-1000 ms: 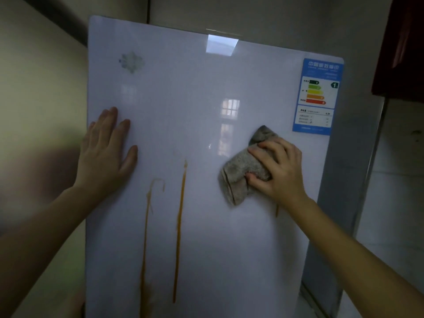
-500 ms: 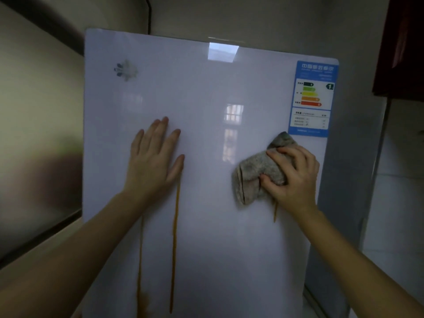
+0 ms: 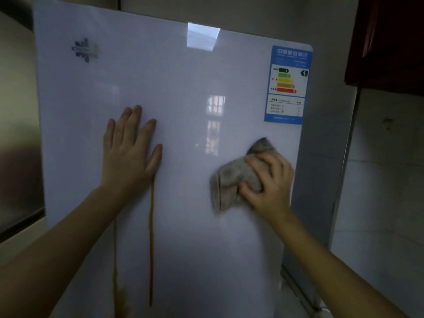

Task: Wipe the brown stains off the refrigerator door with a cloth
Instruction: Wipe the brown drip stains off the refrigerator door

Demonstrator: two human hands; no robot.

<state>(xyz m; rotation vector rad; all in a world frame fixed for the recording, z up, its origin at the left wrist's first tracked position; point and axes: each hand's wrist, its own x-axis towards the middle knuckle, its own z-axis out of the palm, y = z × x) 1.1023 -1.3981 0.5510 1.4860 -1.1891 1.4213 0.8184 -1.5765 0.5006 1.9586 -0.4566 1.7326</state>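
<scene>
Currently the right hand (image 3: 267, 180) clutches the cloth (image 3: 234, 180) against the refrigerator door (image 3: 183, 88), well apart from two brown stains (image 3: 151, 237) beneath the flat, empty left hand (image 3: 130, 152). Wiping downward there might smear the drips wider.

Cloth (image 3: 236, 180) on the door (image 3: 183, 88), right of two stains (image 3: 151, 237).
</scene>
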